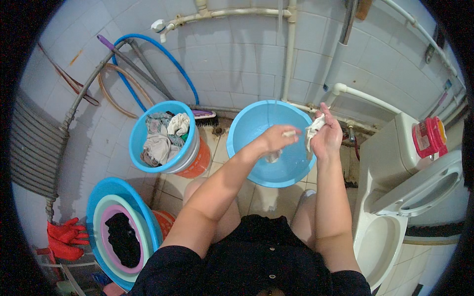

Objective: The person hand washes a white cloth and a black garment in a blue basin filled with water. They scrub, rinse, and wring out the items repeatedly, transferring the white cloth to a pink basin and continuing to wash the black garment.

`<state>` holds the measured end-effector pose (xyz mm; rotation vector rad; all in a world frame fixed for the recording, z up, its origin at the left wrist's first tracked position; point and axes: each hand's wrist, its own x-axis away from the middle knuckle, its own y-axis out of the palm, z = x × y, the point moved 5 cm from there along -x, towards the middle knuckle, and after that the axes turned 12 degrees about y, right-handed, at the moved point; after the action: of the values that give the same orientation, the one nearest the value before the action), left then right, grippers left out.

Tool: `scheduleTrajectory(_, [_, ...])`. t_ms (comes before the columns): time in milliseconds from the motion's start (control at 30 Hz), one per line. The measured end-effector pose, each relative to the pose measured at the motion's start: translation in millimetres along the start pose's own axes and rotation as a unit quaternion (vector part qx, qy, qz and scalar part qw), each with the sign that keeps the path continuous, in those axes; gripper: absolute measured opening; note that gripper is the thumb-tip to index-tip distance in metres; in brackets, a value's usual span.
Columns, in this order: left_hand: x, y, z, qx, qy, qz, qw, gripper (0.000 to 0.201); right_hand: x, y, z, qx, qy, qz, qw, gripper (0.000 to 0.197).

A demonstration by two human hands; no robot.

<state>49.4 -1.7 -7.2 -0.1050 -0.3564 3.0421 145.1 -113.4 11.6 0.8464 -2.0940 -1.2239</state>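
My left hand (276, 138) and my right hand (326, 135) are both raised over a large blue basin (247, 126) on the tiled floor. Each grips one end of a small wet white cloth (312, 129). The cloth bunches in my right palm, and a bit of it hangs below my left hand. Both forearms reach forward from my lap, and my knees show under them.
A blue basin of crumpled laundry (163, 135) sits on an orange bucket at left. Stacked basins with a dark garment (121, 237) lean at lower left beside red rubber gloves (64, 239). A white toilet (395, 207) stands at right. Hoses (143, 64) and a brush hang on the wall.
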Motion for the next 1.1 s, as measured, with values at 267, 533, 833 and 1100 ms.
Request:
scheduleTrajectory(267, [-0.9, -5.6, 24.7, 0.087, 0.007, 0.159, 0.983, 0.025, 24.3, 36.9, 3.9, 0.418, -0.117, 0.022, 0.901, 0.049])
scheduleTrajectory(533, [6.7, -25.0, 38.3, 0.266, 0.046, 0.200, 0.942, 0.018, 17.7, 15.7, -10.0, 0.384, -0.131, 0.101, 0.908, 0.019])
scheduleTrajectory(833, [3.5, -26.2, 27.7, 0.542, 0.092, 0.135, 0.824, 0.031, 23.3, 16.4, -17.7, 0.466, -0.255, 0.149, 0.834, 0.011])
scheduleTrajectory(1100, [8.1, -32.0, 61.6, 0.076, 0.109, 0.157, 0.979, 0.038, 17.7, 1.7, -6.3, 0.478, -0.117, 0.148, 0.858, 0.019])
